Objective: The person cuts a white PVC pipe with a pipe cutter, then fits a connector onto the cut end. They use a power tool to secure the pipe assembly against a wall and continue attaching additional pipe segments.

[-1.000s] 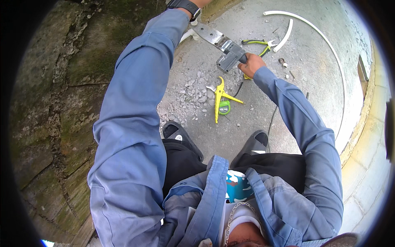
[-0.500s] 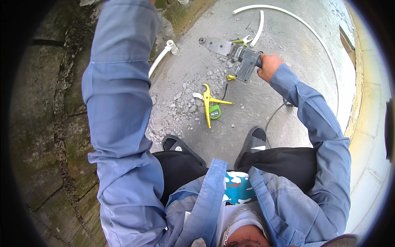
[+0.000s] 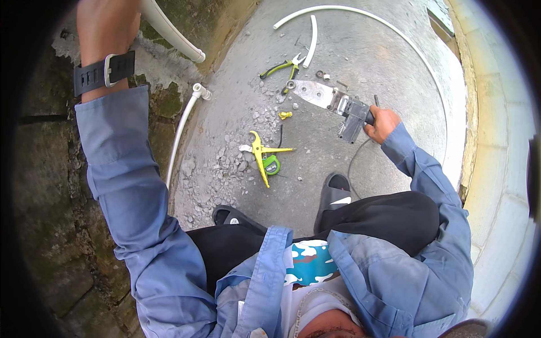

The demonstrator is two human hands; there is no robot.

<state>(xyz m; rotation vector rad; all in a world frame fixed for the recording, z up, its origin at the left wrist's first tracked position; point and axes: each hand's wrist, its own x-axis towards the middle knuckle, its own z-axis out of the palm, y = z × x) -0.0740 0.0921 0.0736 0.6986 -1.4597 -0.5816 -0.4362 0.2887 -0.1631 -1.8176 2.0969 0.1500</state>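
Note:
My right hand (image 3: 383, 125) is closed round the dark handle of a plastic-pipe welder (image 3: 355, 119), whose flat metal heating plate (image 3: 315, 93) points left over the floor. A round die shows at the plate's tip. My left hand (image 3: 110, 25), with a black watch on its wrist, is raised at the upper left against the mossy wall. Its fingers are cut off by the frame's top edge. Close beside it a thick white pipe (image 3: 174, 34) slants down. Below that, a thinner white pipe (image 3: 181, 127) with a tee fitting (image 3: 201, 91) on its end stands along the wall's foot.
Yellow pipe cutters (image 3: 259, 155) lie by a green tape measure (image 3: 271, 165) amid concrete rubble (image 3: 211, 180). Green-handled pliers (image 3: 290, 69), a short white pipe (image 3: 312, 42) and a long curved pipe (image 3: 394, 27) lie farther off. A cord (image 3: 350, 169) trails near my right sandal (image 3: 333, 197).
My left forearm has come lower and left, bringing the wrist and watch into view. The view has shifted, and the welder now sits lower, uncovering the pliers and small parts behind it.

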